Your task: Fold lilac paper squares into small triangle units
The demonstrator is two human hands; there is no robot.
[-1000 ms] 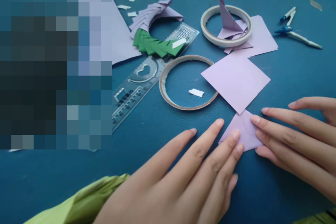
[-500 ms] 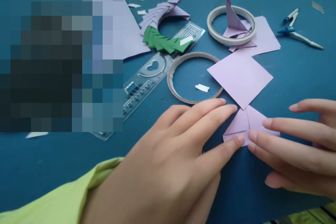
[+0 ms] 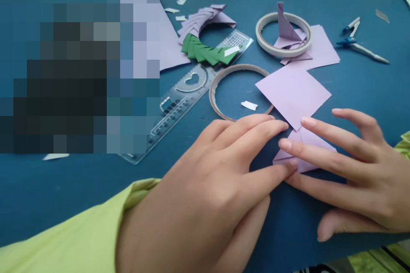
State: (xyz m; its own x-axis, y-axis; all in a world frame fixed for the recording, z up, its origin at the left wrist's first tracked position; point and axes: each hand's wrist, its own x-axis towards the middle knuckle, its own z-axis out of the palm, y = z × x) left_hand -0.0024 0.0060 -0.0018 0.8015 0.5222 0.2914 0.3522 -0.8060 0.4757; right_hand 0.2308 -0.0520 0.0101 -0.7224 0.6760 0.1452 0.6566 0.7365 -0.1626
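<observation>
A folded lilac paper piece (image 3: 315,151) lies on the blue table in front of me, creased with a triangular flap. My left hand (image 3: 221,187) reaches in from the left, fingers stretched out, one fingertip pressing the paper's lower left edge. My right hand (image 3: 355,175) is spread open over the paper's right part and hides some of it. Its fingertips rest near the left fingertip and the upper flap. Just beyond lies a square lilac sheet (image 3: 294,94), its lower corner meeting the folded piece.
Behind are a tape ring (image 3: 214,98), a tape roll (image 3: 259,42) with a folded lilac piece, a clear ruler (image 3: 182,106), a green and lilac folded-paper arc (image 3: 208,53), a compass (image 3: 355,42) and lilac sheets (image 3: 323,51). A pixelated patch covers the upper left.
My right hand has slid left across the folded paper and spread its fingers wider. My left hand stays at the paper's lower left edge. The view has shifted slightly.
</observation>
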